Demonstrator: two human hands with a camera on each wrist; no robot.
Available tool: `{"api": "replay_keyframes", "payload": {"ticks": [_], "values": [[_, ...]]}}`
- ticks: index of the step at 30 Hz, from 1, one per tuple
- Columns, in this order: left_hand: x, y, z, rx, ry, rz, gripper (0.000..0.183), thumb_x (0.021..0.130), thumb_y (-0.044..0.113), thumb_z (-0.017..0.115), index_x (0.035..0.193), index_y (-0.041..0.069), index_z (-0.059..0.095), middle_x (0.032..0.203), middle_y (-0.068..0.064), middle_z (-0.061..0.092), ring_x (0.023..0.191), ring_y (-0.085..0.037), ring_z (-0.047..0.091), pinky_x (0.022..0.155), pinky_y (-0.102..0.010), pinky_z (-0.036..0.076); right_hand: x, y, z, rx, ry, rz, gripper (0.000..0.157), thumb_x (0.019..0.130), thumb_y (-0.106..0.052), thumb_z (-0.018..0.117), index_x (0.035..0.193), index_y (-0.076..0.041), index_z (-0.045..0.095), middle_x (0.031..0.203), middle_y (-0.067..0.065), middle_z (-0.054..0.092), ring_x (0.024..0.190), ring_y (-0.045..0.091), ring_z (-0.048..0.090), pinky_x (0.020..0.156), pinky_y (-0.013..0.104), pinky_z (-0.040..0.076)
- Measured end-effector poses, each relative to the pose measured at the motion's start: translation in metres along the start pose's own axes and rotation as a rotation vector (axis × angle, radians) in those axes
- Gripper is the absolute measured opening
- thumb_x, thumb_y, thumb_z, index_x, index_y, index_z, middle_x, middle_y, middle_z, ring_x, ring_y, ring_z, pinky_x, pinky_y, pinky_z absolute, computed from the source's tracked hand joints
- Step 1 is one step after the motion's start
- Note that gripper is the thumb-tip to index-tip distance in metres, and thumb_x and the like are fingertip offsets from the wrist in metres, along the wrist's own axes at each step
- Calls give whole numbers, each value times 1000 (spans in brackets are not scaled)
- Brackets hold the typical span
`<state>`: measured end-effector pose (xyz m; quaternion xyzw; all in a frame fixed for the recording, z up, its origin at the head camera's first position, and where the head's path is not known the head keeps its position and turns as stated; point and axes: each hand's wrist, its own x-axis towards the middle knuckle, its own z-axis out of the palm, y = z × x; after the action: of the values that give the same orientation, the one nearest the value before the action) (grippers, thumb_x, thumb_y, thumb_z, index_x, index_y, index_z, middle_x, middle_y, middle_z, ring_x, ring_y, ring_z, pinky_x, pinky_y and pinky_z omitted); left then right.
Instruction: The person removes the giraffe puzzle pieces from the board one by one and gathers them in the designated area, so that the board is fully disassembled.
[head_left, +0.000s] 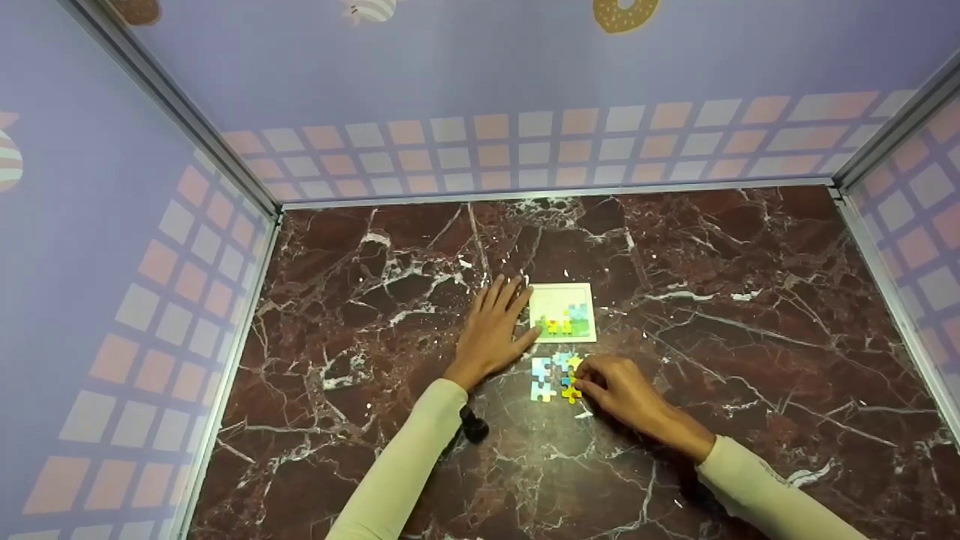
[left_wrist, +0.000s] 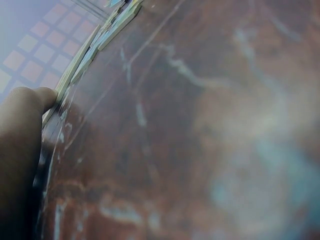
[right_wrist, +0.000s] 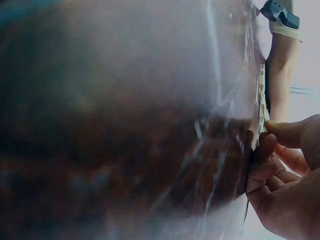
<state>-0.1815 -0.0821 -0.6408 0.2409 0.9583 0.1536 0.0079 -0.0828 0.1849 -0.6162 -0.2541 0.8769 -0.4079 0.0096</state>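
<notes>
A square jigsaw tray [head_left: 562, 291] lies on the marbled table, its lower part filled with several joined pieces [head_left: 560, 325]. My left hand [head_left: 489, 335] rests flat beside it with fingers straight, the thumb [left_wrist: 46, 97] touching the tray's left edge. Just below the tray lie loose jigsaw pieces: a pale blue group [head_left: 541, 379] on the left and a yellow one [head_left: 571, 394] on the right. My right hand [head_left: 619, 386] has curled fingers and pinches a yellow jigsaw piece [head_left: 574, 362] at the right side of this group. Its fingertips partly hide the piece.
The dark red marbled tabletop [head_left: 750, 360] stretches around the tray. Patterned panels [head_left: 480, 75] stand along the back and both sides, with metal strips at their corners. A black wrist device [head_left: 474, 425] is at the left cuff.
</notes>
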Motion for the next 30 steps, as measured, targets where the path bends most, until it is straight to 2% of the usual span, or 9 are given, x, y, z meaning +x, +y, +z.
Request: {"api": "replay_keyframes", "payload": {"ticks": [16, 25, 30], "values": [[0, -1, 2, -24, 5, 2, 82, 109, 71, 43, 176, 25, 32, 184, -4, 21, 172, -30, 6, 139, -52, 2, -2, -1, -1, -38, -10, 3, 4, 98, -5, 82, 98, -8, 79, 84, -3, 73, 70, 7, 64, 63, 28, 57], [0, 0, 1, -36, 4, 3, 82, 109, 70, 45, 176, 24, 31, 184, -6, 20, 171, -31, 7, 139, -53, 2, 3, 1, -9, 22, -4, 13, 5, 99, -5, 80, 96, -9, 81, 89, 0, 78, 75, 11, 71, 70, 30, 64], [0, -2, 2, -37, 8, 2, 81, 109, 70, 45, 176, 24, 32, 184, -6, 21, 171, -31, 7, 138, -53, 3, 10, 5, -17, 14, 16, 36, 5, 97, -3, 82, 99, -8, 82, 93, 3, 80, 81, 17, 75, 76, 34, 67]]}}
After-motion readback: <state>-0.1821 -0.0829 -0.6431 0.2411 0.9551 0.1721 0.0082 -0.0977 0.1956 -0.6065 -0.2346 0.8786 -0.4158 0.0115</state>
